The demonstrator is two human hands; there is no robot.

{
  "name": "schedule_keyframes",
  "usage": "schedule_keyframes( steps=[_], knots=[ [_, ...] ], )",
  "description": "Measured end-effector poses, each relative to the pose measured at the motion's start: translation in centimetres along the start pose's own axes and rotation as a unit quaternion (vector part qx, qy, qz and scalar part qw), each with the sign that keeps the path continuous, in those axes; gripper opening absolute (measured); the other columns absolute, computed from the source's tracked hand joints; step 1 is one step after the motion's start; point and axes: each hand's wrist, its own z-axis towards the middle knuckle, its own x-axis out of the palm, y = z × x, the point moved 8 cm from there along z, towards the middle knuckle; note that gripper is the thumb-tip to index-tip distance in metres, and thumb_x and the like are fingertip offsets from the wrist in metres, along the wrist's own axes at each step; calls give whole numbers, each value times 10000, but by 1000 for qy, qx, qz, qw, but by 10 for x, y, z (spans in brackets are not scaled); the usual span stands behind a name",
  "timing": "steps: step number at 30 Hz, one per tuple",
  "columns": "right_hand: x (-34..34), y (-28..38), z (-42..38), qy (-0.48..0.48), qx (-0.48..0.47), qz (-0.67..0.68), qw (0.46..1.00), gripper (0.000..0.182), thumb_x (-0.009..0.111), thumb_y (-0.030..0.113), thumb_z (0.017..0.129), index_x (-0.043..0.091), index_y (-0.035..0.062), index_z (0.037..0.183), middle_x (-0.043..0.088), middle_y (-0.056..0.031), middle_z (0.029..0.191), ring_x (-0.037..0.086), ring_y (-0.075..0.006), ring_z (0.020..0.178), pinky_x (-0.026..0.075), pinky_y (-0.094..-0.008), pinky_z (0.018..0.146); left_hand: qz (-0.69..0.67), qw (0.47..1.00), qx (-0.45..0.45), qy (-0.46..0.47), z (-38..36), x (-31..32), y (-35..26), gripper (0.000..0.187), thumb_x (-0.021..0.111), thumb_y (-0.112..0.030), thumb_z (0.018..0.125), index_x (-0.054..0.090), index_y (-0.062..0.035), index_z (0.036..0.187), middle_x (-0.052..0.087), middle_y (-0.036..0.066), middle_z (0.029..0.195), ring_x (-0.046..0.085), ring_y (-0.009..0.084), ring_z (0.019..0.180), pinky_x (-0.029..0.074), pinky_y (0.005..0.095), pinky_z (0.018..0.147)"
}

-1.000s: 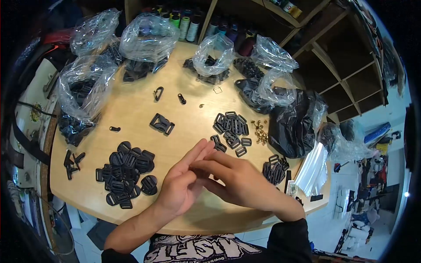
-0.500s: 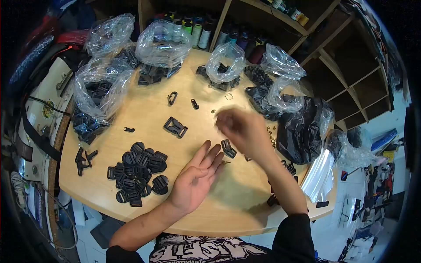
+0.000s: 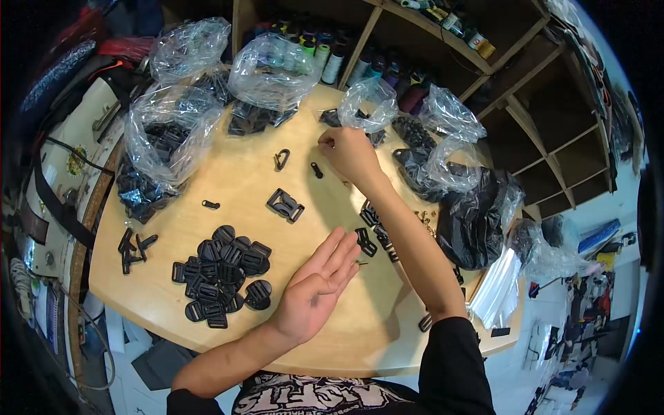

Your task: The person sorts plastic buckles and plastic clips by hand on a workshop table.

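My left hand (image 3: pixel 311 294) is held over the front middle of the table, palm turned inward, fingers stretched out, holding nothing. Just beyond its fingertips lies a black plastic strap buckle (image 3: pixel 366 242). My right hand (image 3: pixel 349 155) reaches to the back, in front of a clear bag of black parts (image 3: pixel 368 105). Its thumb and fingers are pinched together; whatever they hold is hidden. Left of it are a small black zipper pull (image 3: pixel 317 170) and a black snap hook (image 3: pixel 281 160). A black side-release buckle (image 3: pixel 285 205) rests between the two hands.
A heap of black strap adjusters (image 3: pixel 214 277) lies at front left, with several black pieces (image 3: pixel 128 250) beyond it. Plastic bags (image 3: pixel 271 83) line the back. A black bag (image 3: pixel 474 225) and small brass-coloured parts (image 3: pixel 426 220) are at right. A sewing machine (image 3: pixel 69 166) stands left.
My right hand has moved away from me and slightly left, towards the back bags, uncovering more black buckles under its forearm. My left hand stays nearly in place, fingers still extended.
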Motion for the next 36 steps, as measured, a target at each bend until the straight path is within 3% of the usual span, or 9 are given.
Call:
schedule_keyframes(
  steps=[6, 10, 17, 19, 21, 23, 25, 29, 36],
  knots=[
    [-21, 2, -9, -14, -13, 11, 1000, 179, 668, 135, 805, 721, 58, 957, 704, -184, 852, 690, -355, 792, 549, -422, 740, 6, 1000, 2, 13, 0, 2, -1, 843, 423, -43, 767, 74, 1, 1533, 71, 201, 1604, 63, 310, 1493, 45, 429, 1209],
    [-109, -1, -42, -106, -32, 63, 992, 187, 682, 95, 850, 698, 31, 1025, 722, -82, 851, 667, -120, 683, 520, -265, 645, 16, 1000, 7, 19, 0, 4, -3, 812, 420, -50, 782, 100, 18, 1526, 102, 195, 1602, 80, 301, 1492, 56, 425, 1210],
    [-320, -110, -180, -450, 112, -115, 878, 225, 590, 168, 940, 662, 41, 1110, 692, -98, 980, 649, -167, 897, 504, -291, 796, 6, 1000, -6, 6, -2, 7, 3, 763, 411, -66, 808, 142, 30, 1516, 148, 194, 1592, 115, 301, 1486, 91, 420, 1212],
    [-355, -179, -227, -415, 259, -211, 847, 257, 589, 186, 900, 660, 7, 1070, 695, -141, 964, 671, -248, 892, 514, -342, 812, 12, 999, -39, 4, -2, 7, 9, 745, 413, -80, 821, 155, 34, 1512, 202, 214, 1572, 184, 319, 1468, 137, 423, 1207],
    [-351, -276, -259, -187, 368, -292, 863, 265, 602, 194, 887, 670, 0, 1054, 703, -138, 910, 683, -231, 843, 527, -336, 777, 5, 998, -65, 12, -3, 9, 14, 697, 418, -95, 840, 213, 38, 1492, 319, 230, 1502, 303, 331, 1407, 227, 426, 1168],
    [-286, -288, -260, -38, 370, -16, 928, 242, 622, 113, 887, 674, -14, 1087, 710, -103, 896, 679, -162, 824, 545, -326, 722, 0, 996, -90, 23, -5, 7, 17, 651, 424, -109, 858, 271, 43, 1472, 435, 247, 1431, 422, 344, 1345, 316, 429, 1130],
    [-240, -274, -250, -47, 340, 179, 922, 325, 629, 91, 905, 609, -29, 1206, 681, -115, 1067, 651, -156, 944, 531, -314, 815, 52, 988, -139, 51, -9, 5, 25, 527, 440, -152, 889, 410, 43, 1379, 621, 222, 1163, 612, 335, 1100, 463, 421, 962],
    [-202, -308, -225, 11, 255, -209, 944, 406, 552, 54, 813, 546, -19, 1212, 622, -280, 1133, 584, -445, 1069, 460, -424, 940, 92, 988, -123, 1, -7, -4, 26, 448, 471, -201, 892, 492, 30, 1274, 651, 180, 988, 660, 308, 916, 513, 402, 816],
    [-177, -344, -209, -53, 199, -56, 977, 371, 504, 53, 792, 599, -53, 1134, 645, -243, 1137, 611, -333, 1051, 466, -378, 903, 133, 985, -107, 1, -3, -6, 31, 421, 490, -204, 877, 521, 32, 1225, 653, 173, 953, 662, 305, 866, 519, 402, 776]
  ],
)
